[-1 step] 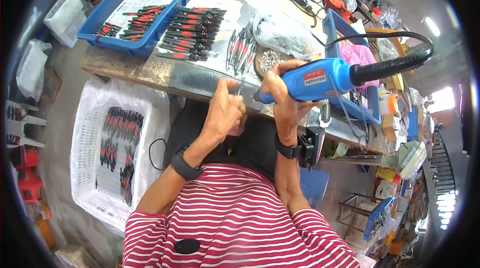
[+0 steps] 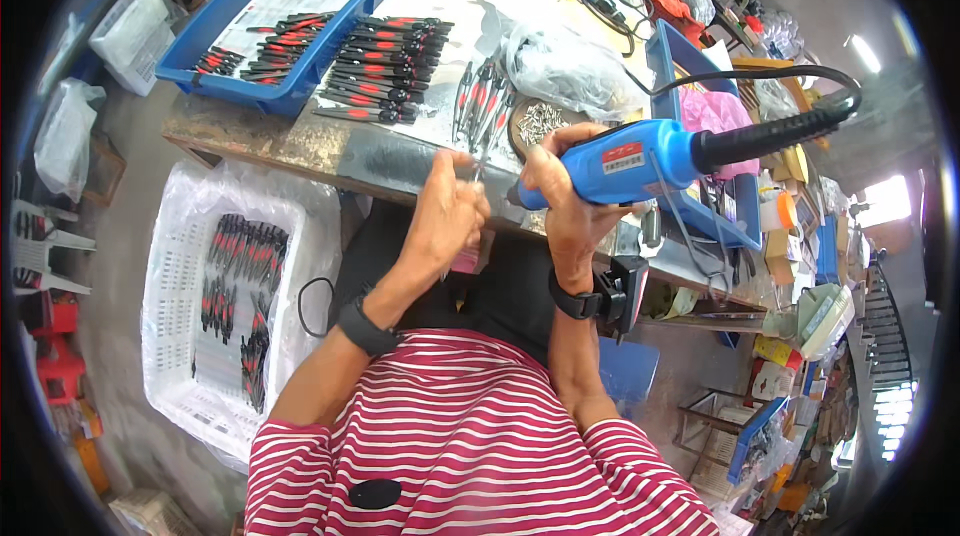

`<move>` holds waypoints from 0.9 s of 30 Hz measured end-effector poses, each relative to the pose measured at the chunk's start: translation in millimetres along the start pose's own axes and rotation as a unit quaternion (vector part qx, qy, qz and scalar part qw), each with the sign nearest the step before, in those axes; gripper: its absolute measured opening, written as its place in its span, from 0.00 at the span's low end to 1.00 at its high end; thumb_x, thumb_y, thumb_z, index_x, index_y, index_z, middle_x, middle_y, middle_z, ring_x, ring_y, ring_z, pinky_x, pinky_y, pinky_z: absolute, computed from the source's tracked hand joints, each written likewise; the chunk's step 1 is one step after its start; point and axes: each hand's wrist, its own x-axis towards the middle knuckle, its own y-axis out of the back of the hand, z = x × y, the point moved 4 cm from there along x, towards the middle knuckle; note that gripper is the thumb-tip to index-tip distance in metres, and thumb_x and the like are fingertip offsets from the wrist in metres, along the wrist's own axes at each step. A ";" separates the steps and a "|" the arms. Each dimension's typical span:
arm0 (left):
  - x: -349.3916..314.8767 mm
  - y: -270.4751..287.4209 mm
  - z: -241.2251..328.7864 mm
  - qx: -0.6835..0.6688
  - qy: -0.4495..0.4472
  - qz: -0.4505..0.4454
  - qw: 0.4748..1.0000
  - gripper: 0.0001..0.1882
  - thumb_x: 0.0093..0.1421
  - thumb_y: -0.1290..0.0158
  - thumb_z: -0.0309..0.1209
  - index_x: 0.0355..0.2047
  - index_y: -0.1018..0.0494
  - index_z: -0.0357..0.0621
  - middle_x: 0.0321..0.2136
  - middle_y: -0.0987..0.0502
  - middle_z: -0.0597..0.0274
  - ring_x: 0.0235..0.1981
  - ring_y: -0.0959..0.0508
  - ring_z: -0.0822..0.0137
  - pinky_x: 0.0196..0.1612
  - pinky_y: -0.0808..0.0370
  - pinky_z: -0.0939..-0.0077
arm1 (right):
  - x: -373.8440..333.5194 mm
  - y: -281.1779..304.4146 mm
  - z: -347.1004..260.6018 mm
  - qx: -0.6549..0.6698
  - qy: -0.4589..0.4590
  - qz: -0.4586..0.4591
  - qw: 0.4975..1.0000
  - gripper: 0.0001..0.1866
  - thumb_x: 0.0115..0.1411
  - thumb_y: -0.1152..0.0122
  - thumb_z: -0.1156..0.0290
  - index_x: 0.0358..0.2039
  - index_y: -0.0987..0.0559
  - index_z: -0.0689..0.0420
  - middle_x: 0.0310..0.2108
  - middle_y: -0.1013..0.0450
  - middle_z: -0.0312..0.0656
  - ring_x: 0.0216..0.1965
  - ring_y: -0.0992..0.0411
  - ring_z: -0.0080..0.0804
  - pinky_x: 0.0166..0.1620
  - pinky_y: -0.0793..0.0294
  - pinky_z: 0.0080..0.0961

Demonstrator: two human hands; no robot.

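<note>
My right hand (image 2: 575,201) is wrapped around a blue electric screwdriver (image 2: 632,162), which lies nearly level with its dark nose toward my left hand. A thick black cable leaves its rear end. My left hand (image 2: 447,211) is closed, with a thin silvery piece (image 2: 479,169) at its fingertips; the rest of that piece is hidden. Both hands are above the bench's front edge, apart from each other. Just beyond them are a round dish of small screws (image 2: 541,123) and several loose slim black-and-red tools (image 2: 482,101).
Rows of black-and-red tools (image 2: 385,66) lie beside a blue tray (image 2: 290,96) holding more. A plastic bag (image 2: 565,66) rests behind the screw dish. On the floor at left stands a white basket (image 2: 165,336) lined with plastic. At right is a blue bin (image 2: 660,51).
My left hand has risen slightly toward the bench. The rear of the blue screwdriver has shifted a little left.
</note>
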 end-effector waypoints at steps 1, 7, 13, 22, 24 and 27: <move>9.4 3.0 8.9 0.028 -0.044 -0.016 0.999 0.17 0.58 0.58 0.24 0.47 0.46 0.39 0.20 0.32 0.61 0.16 0.36 0.77 0.17 0.36 0.84 | -0.2 1.3 2.8 -0.007 0.000 0.014 1.000 0.15 0.45 0.37 0.86 0.34 0.29 0.62 0.24 0.29 0.34 0.23 0.32 0.16 0.27 0.34 0.13; 96.0 8.3 37.7 0.231 -0.099 0.054 0.966 0.21 0.49 0.57 0.22 0.46 0.40 0.31 0.22 0.30 0.55 0.21 0.29 0.67 0.27 0.30 0.75 | -2.2 4.9 7.9 -0.083 0.027 -0.021 0.996 0.14 0.44 0.36 0.83 0.33 0.28 0.63 0.21 0.30 0.36 0.20 0.32 0.20 0.27 0.32 0.18; 126.6 -4.4 47.7 0.447 -0.162 0.156 0.866 0.17 0.47 0.55 0.24 0.38 0.33 0.28 0.33 0.27 0.33 0.39 0.26 0.41 0.44 0.32 0.57 | 0.6 4.4 10.1 -0.076 0.067 -0.029 0.994 0.12 0.43 0.36 0.84 0.29 0.27 0.60 0.21 0.30 0.34 0.22 0.32 0.18 0.26 0.33 0.15; 101.4 -0.1 41.7 0.357 -0.277 0.163 0.877 0.15 0.44 0.55 0.19 0.35 0.32 0.28 0.32 0.28 0.33 0.37 0.28 0.40 0.40 0.32 0.54 | -2.0 0.5 5.4 -0.088 0.073 -0.034 0.993 0.10 0.44 0.38 0.85 0.28 0.28 0.63 0.20 0.30 0.38 0.18 0.32 0.22 0.23 0.31 0.18; 89.3 16.9 43.5 0.389 -0.272 0.152 0.867 0.14 0.45 0.56 0.20 0.35 0.30 0.32 0.30 0.26 0.41 0.34 0.25 0.48 0.39 0.29 0.61 | -1.9 -1.1 6.0 -0.078 0.066 -0.032 0.994 0.10 0.44 0.38 0.85 0.28 0.28 0.63 0.19 0.30 0.38 0.18 0.32 0.22 0.23 0.31 0.18; 71.3 47.8 52.7 0.461 -0.301 0.150 0.821 0.12 0.46 0.55 0.18 0.32 0.27 0.36 0.29 0.25 0.47 0.33 0.24 0.56 0.39 0.29 0.66 | -2.8 -2.2 4.6 -0.083 0.064 -0.032 0.994 0.10 0.44 0.38 0.84 0.28 0.28 0.63 0.19 0.30 0.38 0.18 0.32 0.22 0.24 0.31 0.18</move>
